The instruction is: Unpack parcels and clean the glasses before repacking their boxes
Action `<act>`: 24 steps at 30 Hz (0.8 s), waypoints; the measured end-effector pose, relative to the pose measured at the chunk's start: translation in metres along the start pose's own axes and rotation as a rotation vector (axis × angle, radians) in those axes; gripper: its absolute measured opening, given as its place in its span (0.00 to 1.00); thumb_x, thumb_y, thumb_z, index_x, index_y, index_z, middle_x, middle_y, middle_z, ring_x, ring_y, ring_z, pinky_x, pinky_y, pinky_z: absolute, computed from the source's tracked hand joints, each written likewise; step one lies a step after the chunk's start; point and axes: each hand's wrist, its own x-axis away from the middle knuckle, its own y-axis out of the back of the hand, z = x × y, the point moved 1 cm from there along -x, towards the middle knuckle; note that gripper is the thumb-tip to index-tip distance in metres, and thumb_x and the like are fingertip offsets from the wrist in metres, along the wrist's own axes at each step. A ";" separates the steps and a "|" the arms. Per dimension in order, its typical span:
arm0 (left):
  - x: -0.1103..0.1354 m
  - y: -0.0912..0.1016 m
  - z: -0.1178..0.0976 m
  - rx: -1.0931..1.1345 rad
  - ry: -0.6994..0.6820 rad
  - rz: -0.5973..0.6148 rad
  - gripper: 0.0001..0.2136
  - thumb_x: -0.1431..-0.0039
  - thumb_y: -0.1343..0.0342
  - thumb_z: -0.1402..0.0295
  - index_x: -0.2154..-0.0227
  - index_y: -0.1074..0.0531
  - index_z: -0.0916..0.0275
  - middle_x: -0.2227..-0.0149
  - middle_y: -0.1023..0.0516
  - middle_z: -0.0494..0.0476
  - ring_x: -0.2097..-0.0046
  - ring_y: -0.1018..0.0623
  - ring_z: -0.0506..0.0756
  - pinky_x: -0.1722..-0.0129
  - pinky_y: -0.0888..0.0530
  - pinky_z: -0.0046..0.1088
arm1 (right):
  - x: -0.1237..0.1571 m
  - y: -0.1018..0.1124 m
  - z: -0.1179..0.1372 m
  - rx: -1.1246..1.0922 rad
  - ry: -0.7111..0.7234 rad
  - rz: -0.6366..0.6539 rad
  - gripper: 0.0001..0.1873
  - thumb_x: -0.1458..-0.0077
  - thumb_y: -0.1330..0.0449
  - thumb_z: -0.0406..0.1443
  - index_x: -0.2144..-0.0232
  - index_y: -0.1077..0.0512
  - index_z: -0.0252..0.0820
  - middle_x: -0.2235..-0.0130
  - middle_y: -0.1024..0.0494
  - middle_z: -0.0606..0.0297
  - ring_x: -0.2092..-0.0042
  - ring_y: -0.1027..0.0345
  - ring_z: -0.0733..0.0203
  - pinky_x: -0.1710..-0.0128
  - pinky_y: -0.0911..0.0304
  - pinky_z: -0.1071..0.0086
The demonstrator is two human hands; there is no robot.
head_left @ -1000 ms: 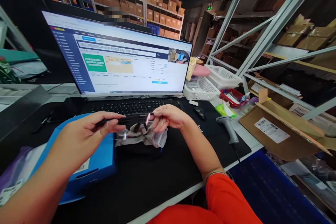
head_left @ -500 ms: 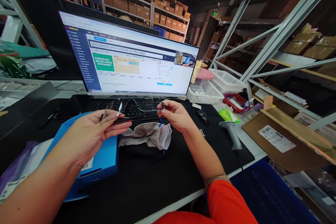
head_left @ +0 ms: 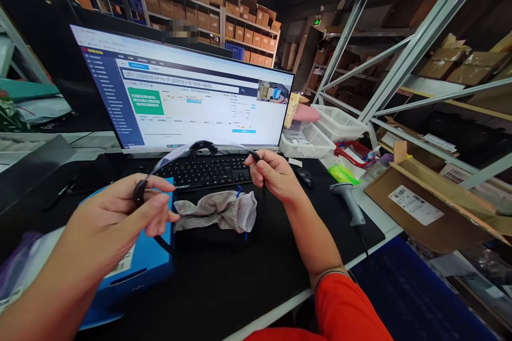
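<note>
My left hand [head_left: 124, 213] pinches one side of a pair of clear safety glasses [head_left: 202, 146] with black arms. One black arm hangs down past its fingers. My right hand [head_left: 274, 173] is closed on the other side, thumb against forefinger. Held up in front of the keyboard [head_left: 208, 172], the glasses show their nose bridge between the hands. Below them on the black mat lies a grey drawstring pouch [head_left: 218, 212] with blue cord. Under my left hand and forearm is a blue box [head_left: 154, 261], partly hidden.
A lit monitor [head_left: 192, 101] stands behind the keyboard. To the right are a mouse [head_left: 304, 178], a grey barcode scanner [head_left: 349, 203], white baskets [head_left: 307, 142] and an open cardboard box [head_left: 420, 208]. Metal shelving rises beyond.
The glasses have turned from their lenses and folded-looking arms to an edge-on view, arms apart. My left hand has moved left and down, away from the right; the view has shifted slightly.
</note>
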 end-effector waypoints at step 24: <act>-0.006 0.004 0.014 -0.711 -0.210 0.181 0.48 0.43 0.42 0.36 0.23 0.45 0.47 0.26 0.32 0.56 0.56 0.18 0.60 0.62 0.21 0.35 | 0.012 -0.010 0.022 0.951 0.759 -0.008 0.10 0.24 0.41 0.32 0.50 0.19 0.42 0.57 0.13 0.57 0.55 0.18 0.59 0.54 0.22 0.68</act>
